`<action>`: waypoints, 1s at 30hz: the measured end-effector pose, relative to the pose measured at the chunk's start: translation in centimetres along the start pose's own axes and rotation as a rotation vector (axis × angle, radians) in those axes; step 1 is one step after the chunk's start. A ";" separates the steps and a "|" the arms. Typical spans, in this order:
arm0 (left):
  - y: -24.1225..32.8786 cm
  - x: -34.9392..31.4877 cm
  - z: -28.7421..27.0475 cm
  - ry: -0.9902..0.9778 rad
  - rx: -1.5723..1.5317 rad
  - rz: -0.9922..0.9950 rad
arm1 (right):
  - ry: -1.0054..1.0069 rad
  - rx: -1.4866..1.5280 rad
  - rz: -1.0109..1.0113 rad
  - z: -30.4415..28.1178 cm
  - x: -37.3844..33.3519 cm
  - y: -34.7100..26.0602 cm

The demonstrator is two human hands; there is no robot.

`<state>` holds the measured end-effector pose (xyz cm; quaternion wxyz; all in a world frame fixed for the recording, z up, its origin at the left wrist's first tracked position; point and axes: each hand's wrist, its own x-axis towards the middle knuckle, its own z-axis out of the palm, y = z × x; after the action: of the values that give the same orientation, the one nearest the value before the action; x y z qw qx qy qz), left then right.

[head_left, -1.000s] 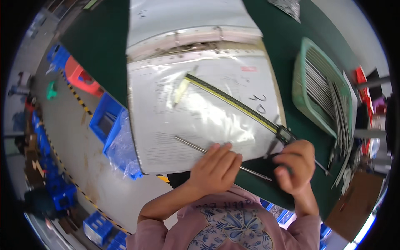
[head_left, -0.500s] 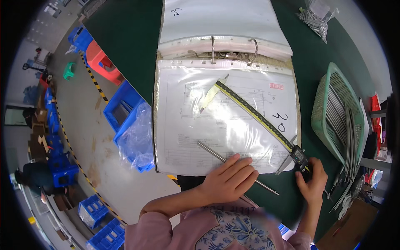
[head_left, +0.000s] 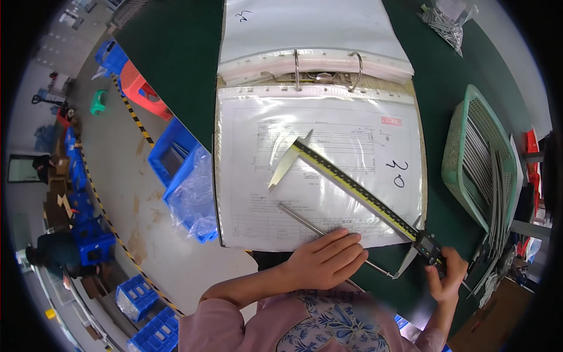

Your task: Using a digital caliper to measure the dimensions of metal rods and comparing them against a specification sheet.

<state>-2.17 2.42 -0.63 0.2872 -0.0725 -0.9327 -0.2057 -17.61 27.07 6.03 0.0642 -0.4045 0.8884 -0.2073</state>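
A slim metal rod (head_left: 302, 219) lies slantwise over the lower part of a sleeved drawing page (head_left: 246, 205). My left hand (head_left: 328, 258) is closed over the rod's middle, fingers together; the rod's far end shows past the fingertips. In my right hand (head_left: 448, 274) is a digital caliper (head_left: 358, 185), gripped around its dark display slider. Its long yellow-and-black beam stretches up and left across the page. The jaws are wide apart: the fixed jaw lies over the drawing, while the slider's jaw reaches the rod's right end and appears to touch it.
The page sits in an open ring binder (head_left: 316, 78) on a dark green table (head_left: 170, 58). On the right stands a green basket (head_left: 450, 158) of metal rods. A bag of small metal parts (head_left: 446, 26) lies at the back right. Blue bins (head_left: 167, 149) and a red stool (head_left: 138, 88) are left.
The caliper has shifted down toward me, its fixed jaw moving down and left across the page. The sliding jaw has come to the rod's right end. My left hand stays on the rod.
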 end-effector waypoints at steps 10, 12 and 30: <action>-0.2 0.0 0.1 0.007 -0.031 0.033 | 0.122 0.010 0.212 -0.5 -3.4 0.6; -0.2 -0.1 0.0 0.027 -0.007 0.022 | 0.133 -0.001 0.218 -0.4 -3.7 0.5; 0.0 -0.1 0.5 0.057 -0.031 0.008 | 0.052 0.007 0.032 1.1 -0.4 -0.2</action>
<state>-2.37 2.61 -1.05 0.3134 -0.0748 -0.9206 -0.2208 -16.88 26.87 5.06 0.0458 -0.3843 0.8955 -0.2199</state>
